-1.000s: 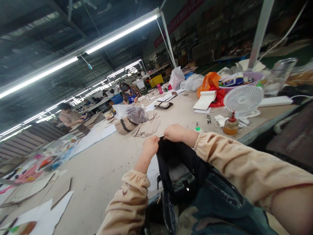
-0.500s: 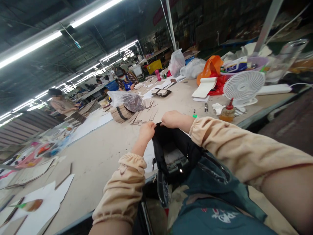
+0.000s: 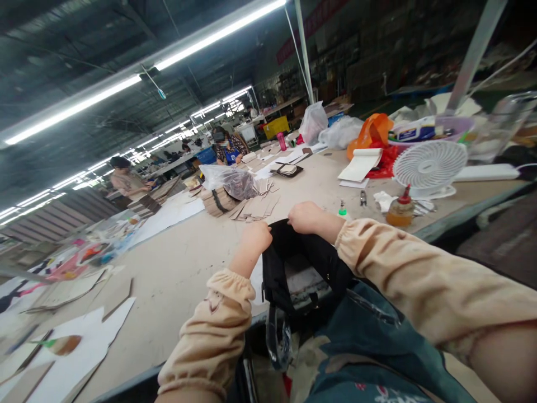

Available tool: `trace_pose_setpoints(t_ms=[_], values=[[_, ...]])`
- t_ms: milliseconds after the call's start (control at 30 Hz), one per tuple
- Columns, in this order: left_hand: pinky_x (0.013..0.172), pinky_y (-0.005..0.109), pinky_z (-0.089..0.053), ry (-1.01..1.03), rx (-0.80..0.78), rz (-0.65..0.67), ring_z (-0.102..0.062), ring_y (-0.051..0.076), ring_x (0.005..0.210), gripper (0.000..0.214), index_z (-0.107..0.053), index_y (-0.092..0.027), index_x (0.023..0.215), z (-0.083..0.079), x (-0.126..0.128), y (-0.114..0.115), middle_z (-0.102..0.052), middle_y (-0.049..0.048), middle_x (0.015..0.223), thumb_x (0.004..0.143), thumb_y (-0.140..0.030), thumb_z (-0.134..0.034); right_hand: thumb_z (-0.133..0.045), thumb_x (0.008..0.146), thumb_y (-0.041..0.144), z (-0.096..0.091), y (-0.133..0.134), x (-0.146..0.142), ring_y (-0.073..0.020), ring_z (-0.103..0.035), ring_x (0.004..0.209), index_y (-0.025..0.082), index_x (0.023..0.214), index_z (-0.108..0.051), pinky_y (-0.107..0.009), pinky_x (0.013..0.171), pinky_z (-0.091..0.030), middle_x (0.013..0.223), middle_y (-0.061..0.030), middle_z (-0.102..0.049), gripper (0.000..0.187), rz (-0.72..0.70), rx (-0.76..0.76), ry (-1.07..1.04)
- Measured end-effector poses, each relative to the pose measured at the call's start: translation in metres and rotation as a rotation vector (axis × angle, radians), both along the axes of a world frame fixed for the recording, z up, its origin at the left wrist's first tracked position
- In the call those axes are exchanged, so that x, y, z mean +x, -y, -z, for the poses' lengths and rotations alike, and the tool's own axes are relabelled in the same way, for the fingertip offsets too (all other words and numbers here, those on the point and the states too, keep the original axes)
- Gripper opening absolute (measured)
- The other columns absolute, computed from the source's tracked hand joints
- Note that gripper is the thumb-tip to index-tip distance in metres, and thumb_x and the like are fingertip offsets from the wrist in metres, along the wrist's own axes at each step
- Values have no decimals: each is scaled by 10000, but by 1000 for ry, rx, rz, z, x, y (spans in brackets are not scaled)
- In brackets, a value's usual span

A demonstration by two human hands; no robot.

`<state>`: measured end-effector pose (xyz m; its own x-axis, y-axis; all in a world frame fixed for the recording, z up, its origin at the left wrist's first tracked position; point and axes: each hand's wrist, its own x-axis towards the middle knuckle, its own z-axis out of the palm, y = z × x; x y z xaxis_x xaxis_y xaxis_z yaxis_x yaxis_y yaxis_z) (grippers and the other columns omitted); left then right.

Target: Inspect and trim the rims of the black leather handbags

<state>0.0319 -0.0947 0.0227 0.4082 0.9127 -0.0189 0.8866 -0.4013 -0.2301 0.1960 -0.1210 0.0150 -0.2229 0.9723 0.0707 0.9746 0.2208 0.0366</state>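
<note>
A black bag (image 3: 277,275) stands at the near table edge against my apron, its mouth facing up toward me. Its handles (image 3: 277,336) look wrapped in clear plastic and hang down on the near side. My left hand (image 3: 255,239) is closed on the far left part of the bag's rim. Just to the right, my right hand (image 3: 305,217) pinches the same far rim, a short stretch of black material showing between the two hands. The fingertips of both hands are partly hidden.
Beyond my hands lie beige pieces (image 3: 257,206) and a banded stack (image 3: 218,202). To the right are a white fan (image 3: 430,165), a red-capped glue bottle (image 3: 400,211) and a small green-based bottle (image 3: 342,210). A brush (image 3: 62,345) rests on white paper at left. Two people work farther back.
My hands have moved slightly apart along the rim, so more of the black edge shows between them. The camera view has also shifted, moving the background right and down.
</note>
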Motion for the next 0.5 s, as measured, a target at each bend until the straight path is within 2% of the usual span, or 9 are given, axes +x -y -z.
trace_pose_setpoints(t_ms=[200,500], values=[[809,307,-455,31,18,-64,-605,228,966,326,-645,-124,954,4,5,1,-652,167,980,847,-305,-396,-447,820,355,0,-3,-2,-247,-634,874,153,914,-708,-313,737,-479,894,-160,-690,343,-8,15,9],[748,338,-478,76,59,-33,-626,243,900,312,-657,-147,908,10,1,-1,-669,146,911,828,-312,-405,-499,796,316,6,-1,-4,-243,-631,877,121,866,-712,-316,783,-462,888,-177,-686,297,35,2,-118]])
